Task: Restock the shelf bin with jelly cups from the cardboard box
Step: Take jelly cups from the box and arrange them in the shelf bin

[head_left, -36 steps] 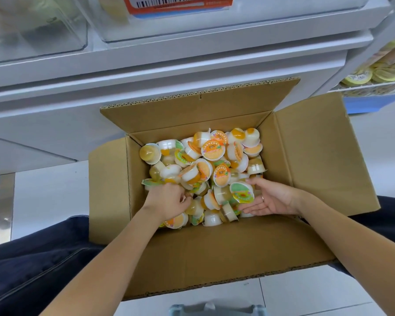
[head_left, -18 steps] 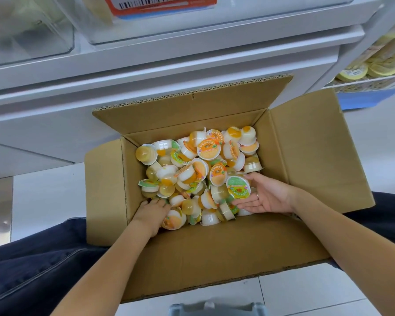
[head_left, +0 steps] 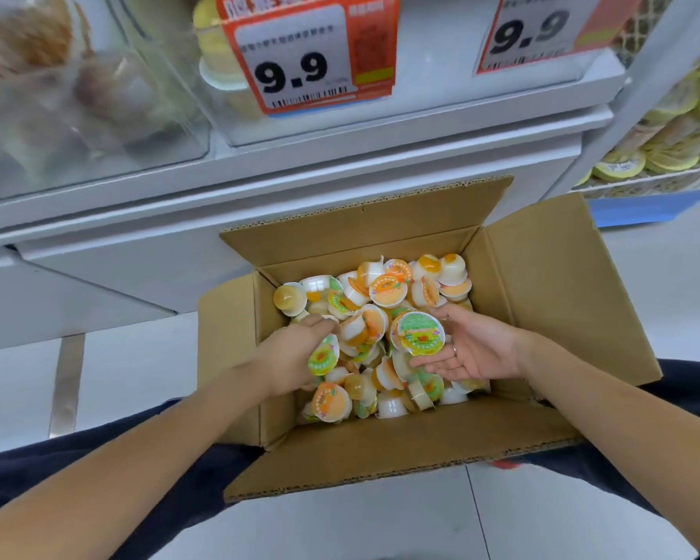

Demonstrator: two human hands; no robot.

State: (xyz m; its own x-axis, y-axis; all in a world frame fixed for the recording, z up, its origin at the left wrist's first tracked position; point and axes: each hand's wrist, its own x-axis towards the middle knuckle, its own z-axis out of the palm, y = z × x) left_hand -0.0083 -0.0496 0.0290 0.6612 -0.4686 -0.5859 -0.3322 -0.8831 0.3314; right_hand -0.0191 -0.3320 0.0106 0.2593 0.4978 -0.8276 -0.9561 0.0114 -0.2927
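1. The cardboard box point(head_left: 380, 450), flaps open, lies with its long axis left to right, below the shelf bin point(head_left: 380, 127).
2. Jelly cups point(head_left: 388, 291) fill it, pointing every way.
3. The left hand point(head_left: 296, 357) curls round a green-lidded cup point(head_left: 323, 360).
4. The right hand point(head_left: 471, 351) lies palm-up, fingers spread, touching another cup point(head_left: 420, 331).

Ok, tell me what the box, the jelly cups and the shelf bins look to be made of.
Box: corrugated cardboard, matte brown; fluting shows along the flap edges. Jelly cups: probably thin translucent plastic with glossy printed film lids; the jelly colour shows through. Shelf bins: clear hard plastic, it seems; contents are visible through glossy walls.
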